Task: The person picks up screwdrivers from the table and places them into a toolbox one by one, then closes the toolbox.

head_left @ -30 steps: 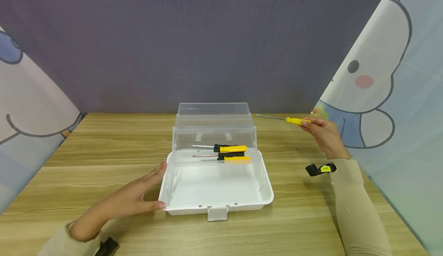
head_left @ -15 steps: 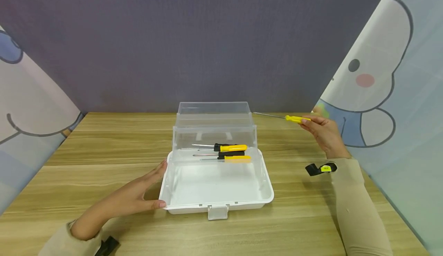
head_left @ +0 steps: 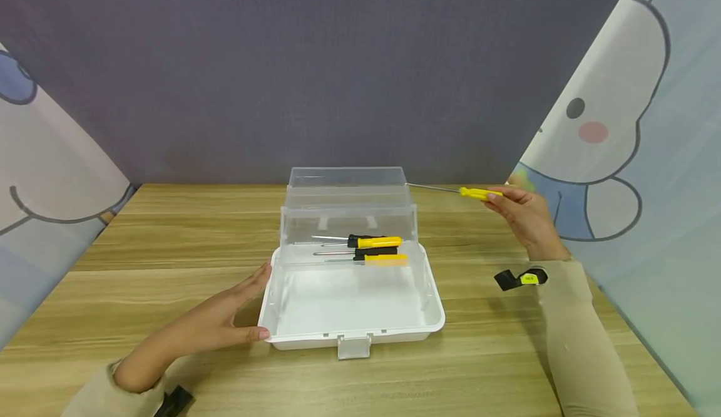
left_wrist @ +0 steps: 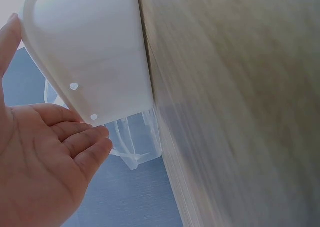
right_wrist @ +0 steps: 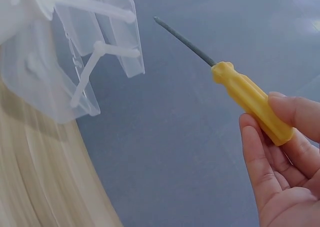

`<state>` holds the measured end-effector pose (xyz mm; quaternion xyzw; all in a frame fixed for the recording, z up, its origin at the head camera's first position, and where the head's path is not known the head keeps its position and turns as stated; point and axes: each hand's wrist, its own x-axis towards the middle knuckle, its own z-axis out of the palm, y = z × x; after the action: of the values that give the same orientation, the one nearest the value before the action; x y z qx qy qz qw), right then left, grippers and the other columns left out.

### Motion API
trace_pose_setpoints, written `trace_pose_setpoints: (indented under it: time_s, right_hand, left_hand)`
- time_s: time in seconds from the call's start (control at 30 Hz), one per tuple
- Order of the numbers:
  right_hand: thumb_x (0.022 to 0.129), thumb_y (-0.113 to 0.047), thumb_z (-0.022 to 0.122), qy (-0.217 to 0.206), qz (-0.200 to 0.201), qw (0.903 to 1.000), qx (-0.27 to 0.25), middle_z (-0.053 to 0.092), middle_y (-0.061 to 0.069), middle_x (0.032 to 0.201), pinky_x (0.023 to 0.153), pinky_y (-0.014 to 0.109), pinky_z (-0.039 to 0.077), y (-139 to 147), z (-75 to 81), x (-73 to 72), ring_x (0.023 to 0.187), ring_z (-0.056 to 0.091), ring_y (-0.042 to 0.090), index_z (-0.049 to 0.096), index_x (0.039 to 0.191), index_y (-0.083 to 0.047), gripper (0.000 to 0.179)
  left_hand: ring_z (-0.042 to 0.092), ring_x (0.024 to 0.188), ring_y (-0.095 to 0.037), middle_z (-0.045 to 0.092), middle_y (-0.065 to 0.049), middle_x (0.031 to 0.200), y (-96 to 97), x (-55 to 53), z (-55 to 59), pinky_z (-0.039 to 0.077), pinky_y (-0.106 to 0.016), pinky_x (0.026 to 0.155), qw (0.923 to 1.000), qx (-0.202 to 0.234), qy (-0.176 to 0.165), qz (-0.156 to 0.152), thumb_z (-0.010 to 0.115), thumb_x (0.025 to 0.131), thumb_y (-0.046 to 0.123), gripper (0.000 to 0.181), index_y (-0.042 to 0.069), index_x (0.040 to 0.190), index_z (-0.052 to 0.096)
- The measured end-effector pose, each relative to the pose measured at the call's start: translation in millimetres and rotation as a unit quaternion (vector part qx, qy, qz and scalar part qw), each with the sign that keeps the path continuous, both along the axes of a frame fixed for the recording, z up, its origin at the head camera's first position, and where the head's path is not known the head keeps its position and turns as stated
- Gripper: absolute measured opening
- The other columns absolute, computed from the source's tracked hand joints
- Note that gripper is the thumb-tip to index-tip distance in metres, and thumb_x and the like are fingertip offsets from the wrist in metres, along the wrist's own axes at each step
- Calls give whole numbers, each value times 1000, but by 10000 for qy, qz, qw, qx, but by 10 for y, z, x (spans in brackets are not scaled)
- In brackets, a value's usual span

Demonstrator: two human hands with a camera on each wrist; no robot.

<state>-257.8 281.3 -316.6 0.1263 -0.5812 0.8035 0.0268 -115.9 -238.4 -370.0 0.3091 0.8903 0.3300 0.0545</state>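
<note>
My right hand [head_left: 524, 220] pinches the yellow handle of a screwdriver [right_wrist: 250, 99] between thumb and fingers. Its thin metal shaft points left, the tip overlapping the edge of the clear folding trays [head_left: 349, 226] in the head view. The white toolbox [head_left: 437, 307] stands opened on the table. Against its left side lies my left hand [head_left: 216, 320], thumb at the front corner and the other fingers, fairly straight, farther back along the rim. Several screwdrivers lie in the lower tray: yellow-handled ones [head_left: 380, 241] and black-handled ones [head_left: 376, 252].
A clear latch [head_left: 354, 347] hangs at the toolbox's front. The wooden table [head_left: 197, 235] ends at a dark grey wall [head_left: 338, 72]. Cartoon-printed panels [head_left: 608, 129] flank the table. Each sleeve carries a black wrist camera, such as the right one [head_left: 509, 279].
My right hand has shifted slightly left with the screwdriver, bringing its tip up to the tray edge. My left hand and the toolbox have stayed put.
</note>
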Motion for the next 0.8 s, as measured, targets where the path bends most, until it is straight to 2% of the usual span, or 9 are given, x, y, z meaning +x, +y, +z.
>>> trace_pose_setpoints:
  time_s: [0.2,0.47,0.6,0.8]
  right_hand:
    - [87,8,60,109,60,9999,106,71,4,90,76,21,54,-49,9,27,81,68,13,74,93,-2,18]
    - [89,12,54,339,272,9989,157,71,5,90,78,22,54,-137,-2,34,82,68,13,74,94,-1,24]
    - [90,10,54,360,309,9979,435,71,2,91,80,21,53,-186,-1,59,83,67,11,74,93,-7,27]
    - [90,7,56,241,273,9961,809,71,-2,89,79,19,52,-278,4,93,82,66,8,75,91,-12,27]
  left_hand:
    - [6,139,-11,9,-19,155,6,0,-8,6,-2,103,10000,-65,-14,47,69,84,40,93,5,151,14]
    - [17,139,-37,11,-19,155,1,0,-26,6,-2,102,10000,-57,65,51,69,84,39,93,5,151,14]
    - [17,138,-39,10,-18,155,3,-5,-32,7,-2,102,10000,-67,-5,61,69,84,39,93,6,151,13]
    - [15,140,-33,10,-18,155,2,-10,-38,7,-2,102,10000,-56,0,56,70,84,38,93,7,151,13]
